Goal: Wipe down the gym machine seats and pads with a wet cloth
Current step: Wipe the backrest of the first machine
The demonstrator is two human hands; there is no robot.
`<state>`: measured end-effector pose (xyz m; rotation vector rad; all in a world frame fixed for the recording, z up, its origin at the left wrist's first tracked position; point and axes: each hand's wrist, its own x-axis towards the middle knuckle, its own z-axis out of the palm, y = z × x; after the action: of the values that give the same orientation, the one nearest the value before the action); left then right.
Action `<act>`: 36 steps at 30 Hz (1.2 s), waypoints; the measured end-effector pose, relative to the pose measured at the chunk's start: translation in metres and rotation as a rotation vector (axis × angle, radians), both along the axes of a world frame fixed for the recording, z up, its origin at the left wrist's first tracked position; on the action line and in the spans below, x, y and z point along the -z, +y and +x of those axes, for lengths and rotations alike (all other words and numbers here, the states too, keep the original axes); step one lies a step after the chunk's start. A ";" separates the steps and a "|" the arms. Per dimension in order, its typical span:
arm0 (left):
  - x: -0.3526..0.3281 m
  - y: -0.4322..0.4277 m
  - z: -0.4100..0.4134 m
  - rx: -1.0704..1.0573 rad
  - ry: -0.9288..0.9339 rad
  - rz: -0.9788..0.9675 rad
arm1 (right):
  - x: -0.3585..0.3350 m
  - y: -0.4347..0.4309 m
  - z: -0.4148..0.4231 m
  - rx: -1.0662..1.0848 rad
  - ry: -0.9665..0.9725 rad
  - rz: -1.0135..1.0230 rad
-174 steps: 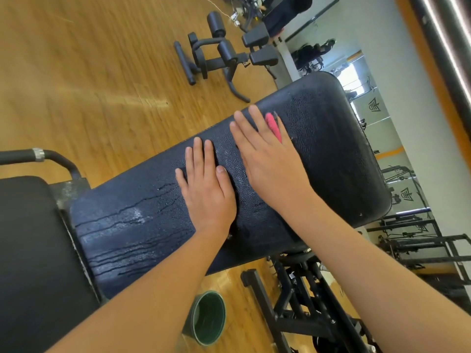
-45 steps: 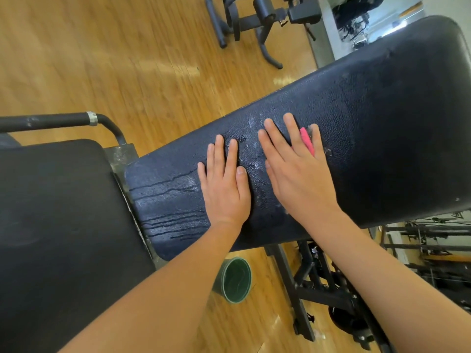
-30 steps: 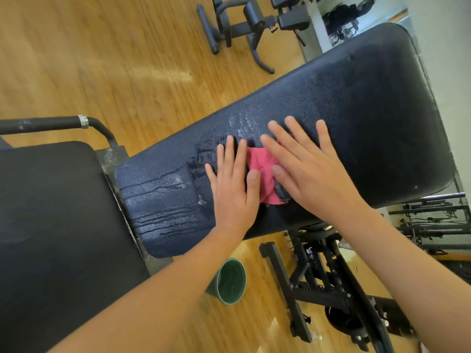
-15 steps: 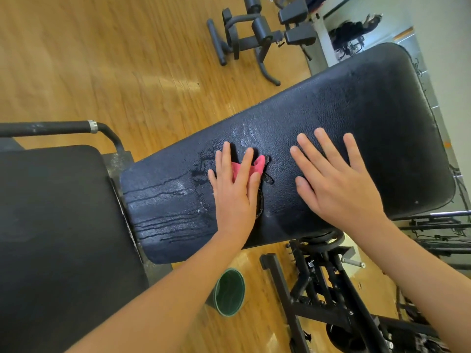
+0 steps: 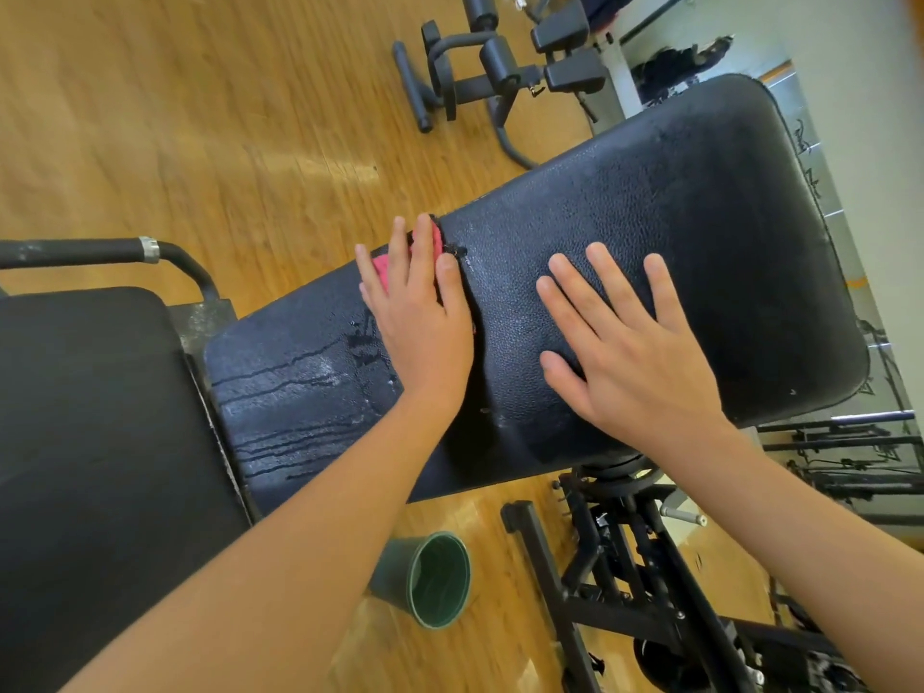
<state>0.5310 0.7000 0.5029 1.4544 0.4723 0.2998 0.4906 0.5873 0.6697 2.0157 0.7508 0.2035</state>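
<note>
Bucket [image 5: 425, 577] stands on floor [image 5: 200, 117] below back pad [image 5: 675, 232]; left hand [image 5: 420, 322] presses pink cloth [image 5: 381, 267] with straight fingers, right hand [image 5: 625, 352] rests flat on the pad, fingers spread

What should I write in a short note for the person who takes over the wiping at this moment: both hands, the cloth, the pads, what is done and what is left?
Left hand: flat, pressing the pink cloth on the back pad near its far edge.
Right hand: flat on the pad, fingers spread, holding nothing.
Green bucket: on the floor below the pad.
Done: the pad's lower part shows wet streaks.
Left: probably the pad's upper part, and the seat, which shows no wet marks.
</note>
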 end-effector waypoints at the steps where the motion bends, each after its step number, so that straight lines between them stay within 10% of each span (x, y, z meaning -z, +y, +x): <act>1: 0.000 -0.001 -0.003 0.002 0.011 -0.001 | 0.000 0.001 0.001 0.003 0.001 -0.003; 36: -0.008 -0.059 -0.129 0.242 -0.050 0.074 | 0.001 0.002 -0.001 0.014 -0.003 -0.032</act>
<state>0.4020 0.6409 0.5104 1.5551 0.2432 0.1608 0.4893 0.5892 0.6688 1.9892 0.7341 0.1852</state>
